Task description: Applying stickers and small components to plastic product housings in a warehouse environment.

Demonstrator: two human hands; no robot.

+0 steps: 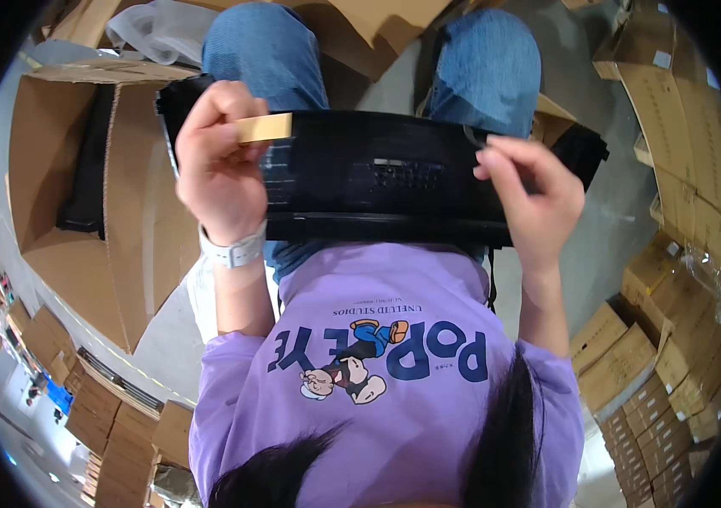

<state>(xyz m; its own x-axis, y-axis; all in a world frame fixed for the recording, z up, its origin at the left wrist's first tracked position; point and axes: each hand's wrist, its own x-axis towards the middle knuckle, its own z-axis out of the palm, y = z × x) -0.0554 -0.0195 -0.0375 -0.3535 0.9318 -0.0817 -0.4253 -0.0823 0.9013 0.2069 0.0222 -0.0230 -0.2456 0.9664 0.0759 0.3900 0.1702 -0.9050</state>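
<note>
A long, glossy black plastic panel (352,195) lies across my lap, with a small grid-like patch in its middle. My left hand (223,161) is closed over the panel's left part, pinching a short, flat, pale-yellow strip (265,128) between thumb and fingers. Above the right part of the panel, my right hand (538,190) is closed, thumb and forefinger together. A thin, greyish, curved sliver shows by those fingertips, too blurred to name.
On the left stands an open cardboard box (144,212) with a black part (89,169) inside. Translucent plastic wrap (161,32) lies at the upper left. Stacked cartons (682,169) line the right side, and more cartons (102,423) stand at the lower left.
</note>
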